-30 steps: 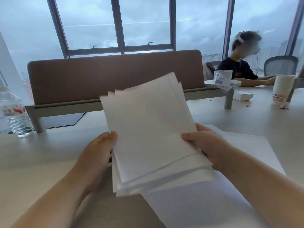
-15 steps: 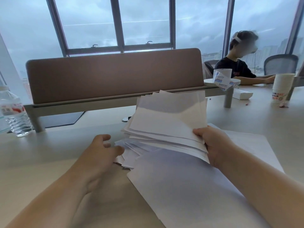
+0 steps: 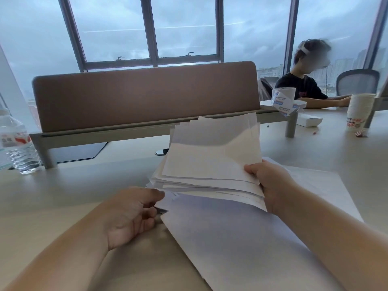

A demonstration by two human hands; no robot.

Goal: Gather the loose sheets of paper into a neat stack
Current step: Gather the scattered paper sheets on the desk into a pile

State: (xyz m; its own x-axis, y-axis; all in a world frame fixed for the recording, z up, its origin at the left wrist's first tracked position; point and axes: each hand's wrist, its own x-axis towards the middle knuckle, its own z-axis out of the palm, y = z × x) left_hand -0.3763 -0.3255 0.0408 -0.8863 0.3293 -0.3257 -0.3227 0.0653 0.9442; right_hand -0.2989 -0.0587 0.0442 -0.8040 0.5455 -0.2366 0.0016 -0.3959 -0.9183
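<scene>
A fanned bundle of several white sheets (image 3: 212,158) is tilted up off the table, and my right hand (image 3: 270,181) grips it at its near right corner. The sheets' edges are uneven at the top and left. My left hand (image 3: 130,215) lies on the table at the bundle's lower left corner, fingers curled, thumb touching the lowest sheets' edge. A larger white sheet (image 3: 231,238) lies flat on the beige table (image 3: 63,196) under the bundle, and more paper (image 3: 327,181) shows beyond my right wrist.
A brown desk divider (image 3: 144,95) stands behind the papers. A water bottle (image 3: 16,143) is at the far left. A stack of paper cups (image 3: 360,110), a white box (image 3: 308,120) and a seated person (image 3: 304,85) are at the back right.
The bundle was upright between both hands a second ago. My left hand let go and dropped to the table, and my right hand has tipped the bundle back and down to the right.
</scene>
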